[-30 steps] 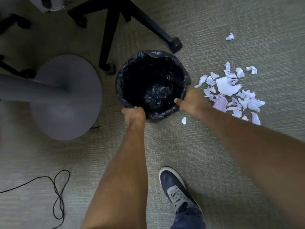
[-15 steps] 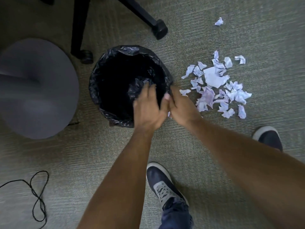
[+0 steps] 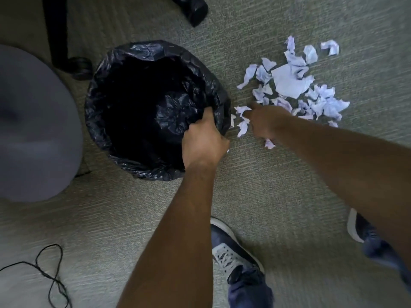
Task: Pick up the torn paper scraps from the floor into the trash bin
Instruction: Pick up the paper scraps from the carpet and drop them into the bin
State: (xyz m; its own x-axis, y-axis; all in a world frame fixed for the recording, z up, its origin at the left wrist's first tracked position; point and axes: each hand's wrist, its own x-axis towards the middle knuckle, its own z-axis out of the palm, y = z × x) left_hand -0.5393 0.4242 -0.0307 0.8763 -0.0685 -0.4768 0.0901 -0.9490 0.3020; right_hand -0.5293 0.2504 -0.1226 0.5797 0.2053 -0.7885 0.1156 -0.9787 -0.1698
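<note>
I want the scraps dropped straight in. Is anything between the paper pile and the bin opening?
Nothing visible does. The torn paper scraps lie on bare carpet beside the trash bin, whose mouth is open; only the left hand grips its near rim.

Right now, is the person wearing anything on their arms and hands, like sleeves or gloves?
No. Both forearms are bare all the way to the picture's edge, with no sleeves showing. The left hand and right hand have no gloves, and no watch, ring or bracelet shows on them.
</note>
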